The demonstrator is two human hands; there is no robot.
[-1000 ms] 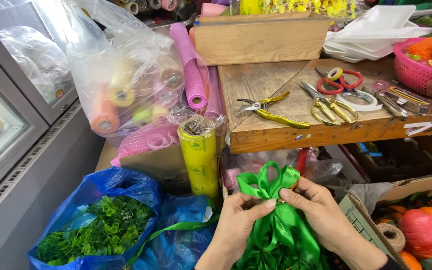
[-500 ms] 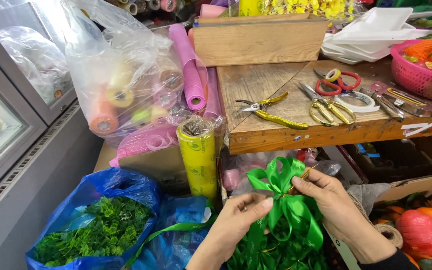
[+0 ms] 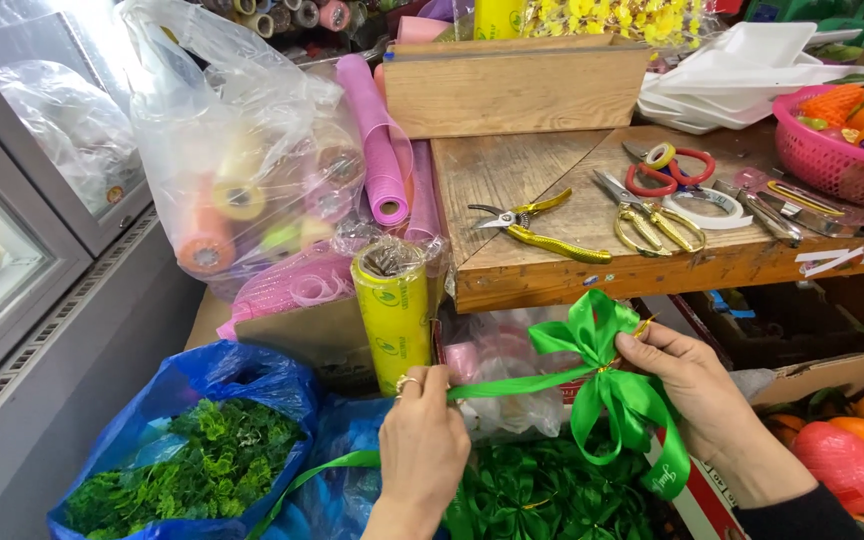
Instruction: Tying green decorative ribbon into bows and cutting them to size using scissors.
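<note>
A person's two bare hands work a bright green satin ribbon bow point(image 3: 597, 375) low in front of a worn wooden desk point(image 3: 542, 270). The right hand point(image 3: 697, 385) pinches the knot of the bow between thumb and fingers, with the loops fanning up above the thumb and the tails hanging below. The left hand point(image 3: 422, 445), a ring on one finger, grips a length of the same ribbon point(image 3: 512, 383) and holds it stretched taut across to the knot; another strand trails down and left from under that hand.

Beneath the hands lies a heap of finished green bows point(image 3: 542, 495). To the left, a blue plastic bag point(image 3: 192, 385) holds artificial green foliage point(image 3: 192, 465). A yellow roll wrapped in clear film point(image 3: 394, 315) stands just behind the left hand, beside pink mesh rolls point(image 3: 382, 150) and a clear bag of ribbon spools point(image 3: 242, 170).

On the desk rest yellow-handled pliers point(image 3: 542, 225), gold scissors point(image 3: 652, 215), red-handled scissors point(image 3: 667, 170) and a roll of tape point(image 3: 704, 205). A pink basket of oranges point(image 3: 832, 150) sits at the far right.
</note>
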